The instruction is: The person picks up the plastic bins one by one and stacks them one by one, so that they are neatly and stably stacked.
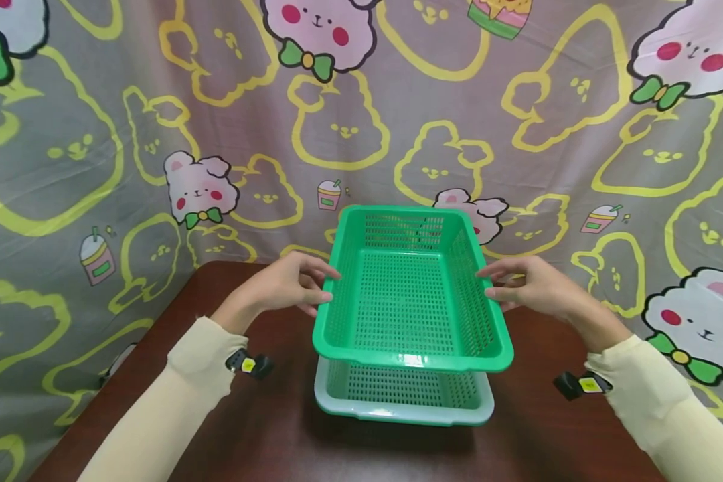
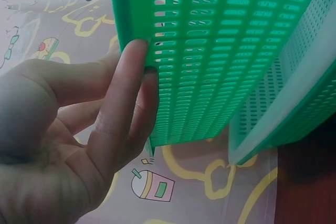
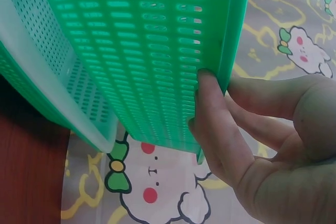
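Note:
A bright green perforated plastic basket (image 1: 404,301) is held up between both hands, above a paler green basket (image 1: 404,410) on the table. My left hand (image 1: 286,284) pinches the green basket's left rim, thumb on the rim and fingers under it against the slotted wall (image 2: 210,51). On the opposite side, my right hand (image 1: 533,288) pinches the right rim in the same way, its fingers against the outer wall (image 3: 142,51). Nothing lies inside the upper basket. The lower basket's far part is hidden beneath the upper one.
Both baskets are over a dark reddish-brown table (image 1: 259,415). Behind it hangs a grey curtain (image 1: 361,181) printed with cartoon animals, close to the table's far edge. A small black device with a yellow tag sits on each wrist.

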{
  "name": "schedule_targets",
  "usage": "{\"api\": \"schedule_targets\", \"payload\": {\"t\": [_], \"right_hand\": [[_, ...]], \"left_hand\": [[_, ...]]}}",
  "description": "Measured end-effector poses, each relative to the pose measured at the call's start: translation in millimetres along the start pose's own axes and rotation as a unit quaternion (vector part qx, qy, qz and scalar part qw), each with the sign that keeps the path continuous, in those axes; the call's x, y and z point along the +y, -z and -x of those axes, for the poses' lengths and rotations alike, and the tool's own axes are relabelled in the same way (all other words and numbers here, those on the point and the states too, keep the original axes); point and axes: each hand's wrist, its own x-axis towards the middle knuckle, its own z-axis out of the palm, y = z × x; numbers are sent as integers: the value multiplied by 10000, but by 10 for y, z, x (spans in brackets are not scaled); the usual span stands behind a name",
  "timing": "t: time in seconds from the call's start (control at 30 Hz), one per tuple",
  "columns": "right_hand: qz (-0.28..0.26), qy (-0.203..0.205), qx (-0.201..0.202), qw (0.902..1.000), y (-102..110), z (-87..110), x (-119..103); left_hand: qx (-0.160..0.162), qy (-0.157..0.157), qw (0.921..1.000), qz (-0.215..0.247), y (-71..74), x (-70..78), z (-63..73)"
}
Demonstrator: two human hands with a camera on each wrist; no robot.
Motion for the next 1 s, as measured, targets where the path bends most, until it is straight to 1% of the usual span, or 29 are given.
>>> {"api": "schedule_targets", "payload": {"t": [0.1,0.27,0.5,0.6,0.73,1.0], "right_hand": [[-92,11,-12,10000,-28,4,7],[-183,-14,-39,9998,-72,4,23],[-21,-202,-43,9998,-112,16,42],[15,-181,-67,9998,-125,28,53],[-91,-145,-105,9998,-147,43,71],[-194,-48,-144,9997,-216,33,133]], "left_hand": [[-12,43,10000,-5,-12,-21,17],[-1,18,10000,-93,-24,-51,53],[55,2,9999,-86,-34,-84,89],[48,33,10000,-5,-52,-103,102],[45,49,9999,92,-80,-126,112],[3,20,9999,105,-117,-167,125]]}}
